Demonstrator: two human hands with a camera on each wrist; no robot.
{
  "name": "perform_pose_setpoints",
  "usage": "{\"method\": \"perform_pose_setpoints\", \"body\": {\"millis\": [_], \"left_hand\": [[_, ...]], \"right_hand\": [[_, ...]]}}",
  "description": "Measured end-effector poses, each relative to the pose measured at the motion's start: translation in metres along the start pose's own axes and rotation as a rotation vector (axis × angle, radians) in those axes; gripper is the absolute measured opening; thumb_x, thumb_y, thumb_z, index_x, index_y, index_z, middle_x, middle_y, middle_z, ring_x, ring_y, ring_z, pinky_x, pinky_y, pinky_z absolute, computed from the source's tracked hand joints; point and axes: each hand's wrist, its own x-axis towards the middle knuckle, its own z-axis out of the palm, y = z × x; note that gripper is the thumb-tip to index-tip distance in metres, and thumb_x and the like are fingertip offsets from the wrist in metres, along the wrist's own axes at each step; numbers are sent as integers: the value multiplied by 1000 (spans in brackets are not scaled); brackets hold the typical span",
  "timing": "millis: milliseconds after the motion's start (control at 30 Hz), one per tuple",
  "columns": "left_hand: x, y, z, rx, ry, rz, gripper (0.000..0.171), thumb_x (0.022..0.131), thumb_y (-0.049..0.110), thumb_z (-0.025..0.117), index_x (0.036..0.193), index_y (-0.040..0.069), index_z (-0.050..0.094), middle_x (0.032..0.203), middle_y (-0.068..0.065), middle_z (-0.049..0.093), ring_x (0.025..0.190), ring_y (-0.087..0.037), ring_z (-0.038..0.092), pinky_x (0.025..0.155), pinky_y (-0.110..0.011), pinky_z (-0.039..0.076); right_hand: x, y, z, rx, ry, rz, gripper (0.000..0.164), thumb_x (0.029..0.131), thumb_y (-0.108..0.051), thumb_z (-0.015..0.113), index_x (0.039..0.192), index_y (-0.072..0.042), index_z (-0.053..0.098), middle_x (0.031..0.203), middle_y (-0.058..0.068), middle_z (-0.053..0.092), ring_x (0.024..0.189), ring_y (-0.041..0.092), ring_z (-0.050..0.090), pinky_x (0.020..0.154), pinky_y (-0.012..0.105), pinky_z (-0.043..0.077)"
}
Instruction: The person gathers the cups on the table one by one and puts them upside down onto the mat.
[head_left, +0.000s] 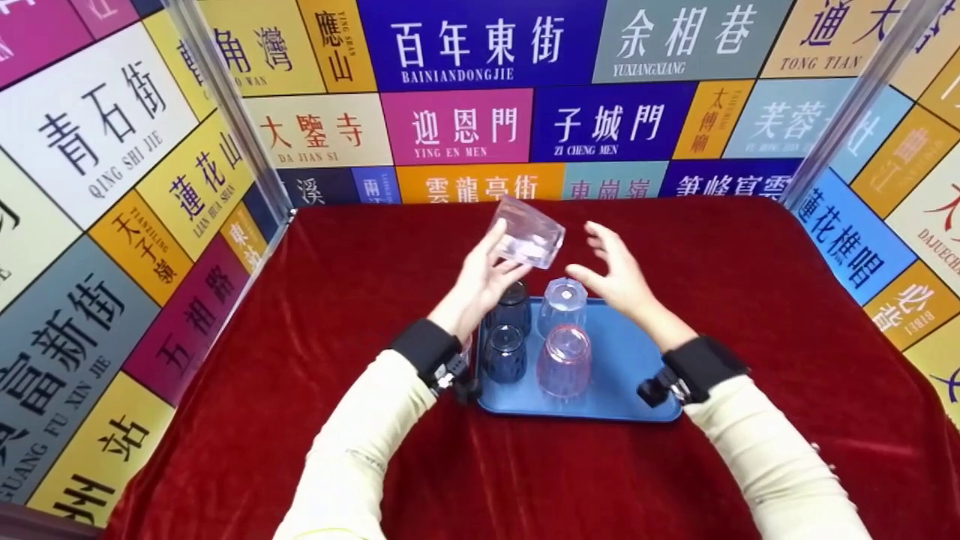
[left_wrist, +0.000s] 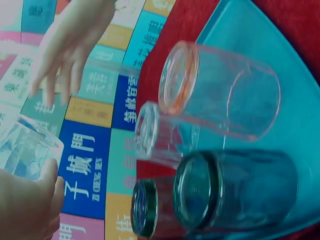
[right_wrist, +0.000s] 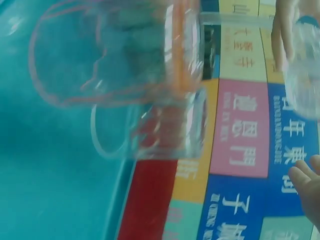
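My left hand [head_left: 478,279] holds a clear drinking glass [head_left: 529,234] in the air, tilted, above the back of a blue tray [head_left: 634,367]. The thumb lies on the glass's near side and the fingers pass beneath it. To its right, my right hand [head_left: 621,274] is raised with fingers spread, apart from the glass and holding nothing. Upside down on the tray stand a pink glass [head_left: 564,365], a clear faceted glass [head_left: 563,306], a small dark glass [head_left: 505,354] and another dark glass [head_left: 514,306], partly hidden by my left hand.
The tray sits on a red velvet cloth [head_left: 315,322] covering the table. Panels with printed street names [head_left: 480,45] enclose the back and sides, with metal posts [head_left: 232,105] at the corners. Something pinkish [head_left: 466,350] shows beside my left wrist, mostly hidden.
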Motion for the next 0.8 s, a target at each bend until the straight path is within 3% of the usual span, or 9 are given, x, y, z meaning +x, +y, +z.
{"method": "perform_pose_setpoints", "body": {"millis": [233,500,667,800], "left_hand": [[0,-13,6,-37,-41,-56,53,92,27,51,138,6,36,137,-20,39,126,-40,38,102,-47,34],[1,-18,3,-56,-61,-69,52,93,25,49,139,7,34,139,-21,38,126,-40,37,103,-48,32],[0,-16,2,30,-58,-57,52,92,24,50,138,7,36,138,-20,38,126,-39,38,102,-48,34],[0,-13,-1,125,-57,-21,59,92,22,50,142,6,25,142,-19,34,126,-39,38,102,-50,33]], "right_hand": [[14,-3,16,-15,-67,-12,86,74,-23,76,141,-2,26,144,17,28,128,31,36,106,44,30],[13,-4,25,39,-35,-9,85,71,-14,78,139,1,29,139,19,36,123,28,40,105,40,32],[5,-26,24,59,-20,-17,78,74,-4,74,136,7,30,137,24,37,120,33,43,102,43,35],[1,-36,21,79,3,-18,74,74,-2,73,135,8,31,135,25,39,117,34,46,101,42,37]]}}
